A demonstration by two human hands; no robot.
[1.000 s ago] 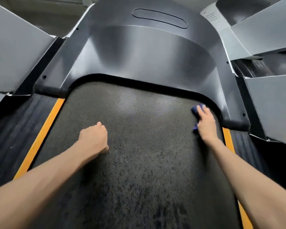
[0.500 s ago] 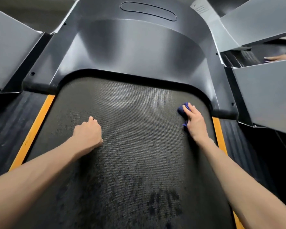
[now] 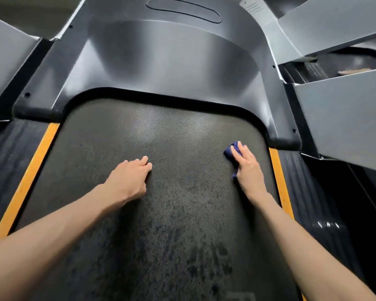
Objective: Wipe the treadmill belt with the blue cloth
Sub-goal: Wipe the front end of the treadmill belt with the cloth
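The dark textured belt (image 3: 172, 137) of a treadmill filled the view, with a glossy motor cover (image 3: 172, 61) curving around its far end and an orange strip (image 3: 30, 177) along each side. The blue cloth (image 3: 230, 151) lay bunched on the belt near its far right corner, just beside the right strip and close to the cover's edge. The right hand (image 3: 248, 168) lay on top of it. Its grip was not clamped: the fingers were almost straight over the cloth and pressed it flat to the belt, probably so that the whole palm could push it along the rough surface. The left hand (image 3: 128, 179) rested on the belt near the middle, well apart from the cloth. Its fingers were loosely bent and held nothing, and I judge that it only supported the leaning body. Darker blotches covered the near part of the belt, so much wiping seemed to remain. No container was to be seen.
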